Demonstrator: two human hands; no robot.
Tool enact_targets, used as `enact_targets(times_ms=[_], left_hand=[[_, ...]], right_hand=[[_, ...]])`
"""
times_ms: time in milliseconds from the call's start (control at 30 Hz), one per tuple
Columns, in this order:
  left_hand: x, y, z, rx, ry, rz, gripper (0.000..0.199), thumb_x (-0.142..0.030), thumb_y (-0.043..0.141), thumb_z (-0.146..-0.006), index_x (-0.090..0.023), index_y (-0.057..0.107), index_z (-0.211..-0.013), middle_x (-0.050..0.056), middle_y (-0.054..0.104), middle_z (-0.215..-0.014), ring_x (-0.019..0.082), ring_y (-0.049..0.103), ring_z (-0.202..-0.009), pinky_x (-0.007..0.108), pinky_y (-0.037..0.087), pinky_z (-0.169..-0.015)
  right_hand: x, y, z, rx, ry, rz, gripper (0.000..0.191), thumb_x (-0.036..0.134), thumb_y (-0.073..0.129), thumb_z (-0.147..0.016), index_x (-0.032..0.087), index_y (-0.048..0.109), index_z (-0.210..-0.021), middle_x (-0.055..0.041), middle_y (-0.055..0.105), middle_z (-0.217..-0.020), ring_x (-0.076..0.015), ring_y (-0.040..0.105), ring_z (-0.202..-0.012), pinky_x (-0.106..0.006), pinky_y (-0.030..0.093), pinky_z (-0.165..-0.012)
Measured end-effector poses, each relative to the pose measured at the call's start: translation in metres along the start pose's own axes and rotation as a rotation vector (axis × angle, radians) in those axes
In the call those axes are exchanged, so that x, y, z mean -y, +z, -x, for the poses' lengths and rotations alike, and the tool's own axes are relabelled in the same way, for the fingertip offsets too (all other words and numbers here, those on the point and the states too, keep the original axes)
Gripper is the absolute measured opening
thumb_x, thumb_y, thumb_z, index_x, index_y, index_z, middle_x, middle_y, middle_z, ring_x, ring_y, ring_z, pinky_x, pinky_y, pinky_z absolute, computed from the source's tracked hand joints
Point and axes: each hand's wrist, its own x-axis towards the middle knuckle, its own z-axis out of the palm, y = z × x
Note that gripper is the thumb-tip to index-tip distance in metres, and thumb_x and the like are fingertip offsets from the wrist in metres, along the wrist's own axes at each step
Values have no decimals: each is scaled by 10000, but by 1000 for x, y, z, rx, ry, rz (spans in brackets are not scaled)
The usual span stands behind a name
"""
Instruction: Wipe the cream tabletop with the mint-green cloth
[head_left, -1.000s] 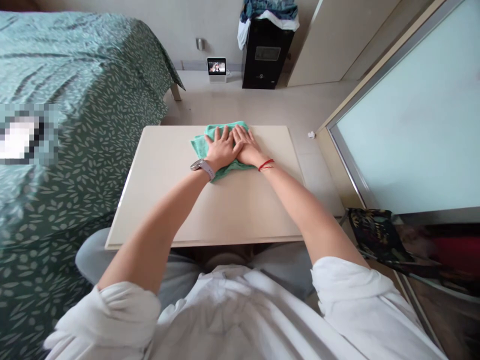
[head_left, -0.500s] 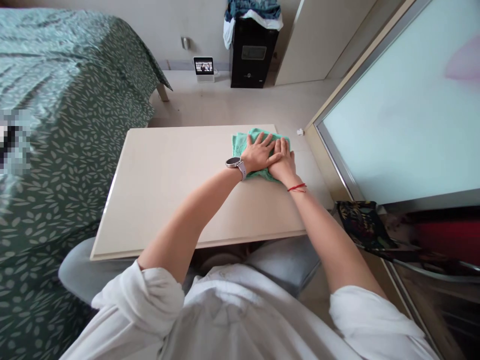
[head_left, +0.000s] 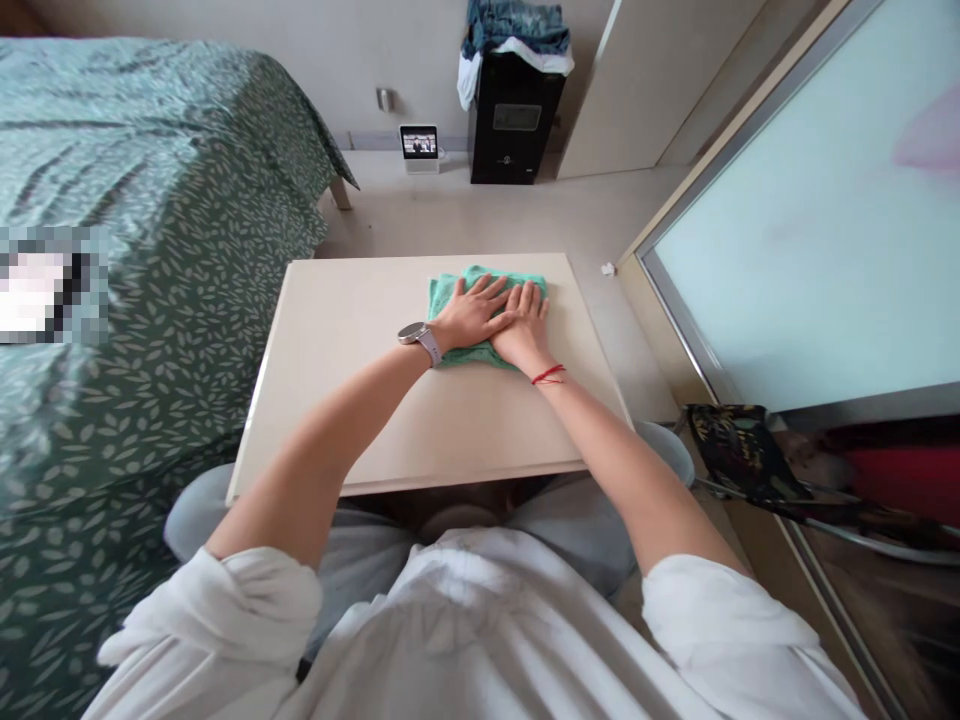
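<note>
A green cloth (head_left: 480,355) lies spread on the pale tabletop (head_left: 337,310), toward the far edge and right of the middle. Flat on its left part rests my left hand (head_left: 472,315), fingers spread, with a watch on the wrist. My right hand (head_left: 523,328) presses on the cloth's right part, its fingers stretched out and a red string at the wrist. The thumb of my left hand overlaps the back of my right hand. Both palms face down.
Left of the table stands a bed with a green leaf-patterned cover (head_left: 187,220). Beyond are a small lit screen (head_left: 419,143) and a black cabinet (head_left: 510,130) topped with clothes. A frosted glass panel (head_left: 810,220) and a dark patterned bag (head_left: 739,450) are on the right.
Both hands and the green cloth have slid left across the tabletop, away from its right edge. The whole view has also shifted slightly.
</note>
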Motion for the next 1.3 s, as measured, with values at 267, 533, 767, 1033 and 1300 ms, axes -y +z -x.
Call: enact_targets(times_ms=[267,533,767,1033,1300], left_hand=[[92,-34,108,-107,-347,-27,739,-521,299,-1142,-252,416,-1821,122,282,-1916,388,194,-1798,722,135,-1404],[129,-47,194,-200,-610,-48,763,-506,251,-1115,-263,428,-1816,106,298,-1913,384,211,-1797,737,177,-1400],[100,-33,223,-275,-732,-44,786,-609,229,-1128,-289,397,-1826,129,279,-1919,415,192,-1793,829,235,-1348],[46,-19,180,-234,-789,-99,774,-530,250,-1153,-179,368,-1833,156,247,-1922,449,184,-1786,856,200,-1351],[-16,-3,80,-137,-571,-111,763,-513,223,-1186,-145,307,-1849,153,199,-1934,452,152,-1793,840,180,-1365]], right_hand=[[147,20,-10,113,-237,-93,739,233,360,-1110,-80,348,-1779,-307,250,-1898,-400,225,-1798,-631,123,-1461],[229,26,3,247,-529,-73,724,265,266,-1181,-133,227,-1784,-324,157,-1908,-404,146,-1808,-573,95,-1463],[226,24,18,327,-729,-63,745,279,330,-1166,-96,234,-1803,-269,136,-1931,-373,111,-1818,-506,49,-1475],[176,16,10,357,-721,-53,788,210,394,-1072,-55,298,-1808,-231,168,-1936,-346,126,-1824,-566,76,-1489],[46,4,-17,272,-571,-7,811,261,387,-1083,-54,258,-1820,-248,153,-1937,-379,134,-1821,-636,93,-1478]])
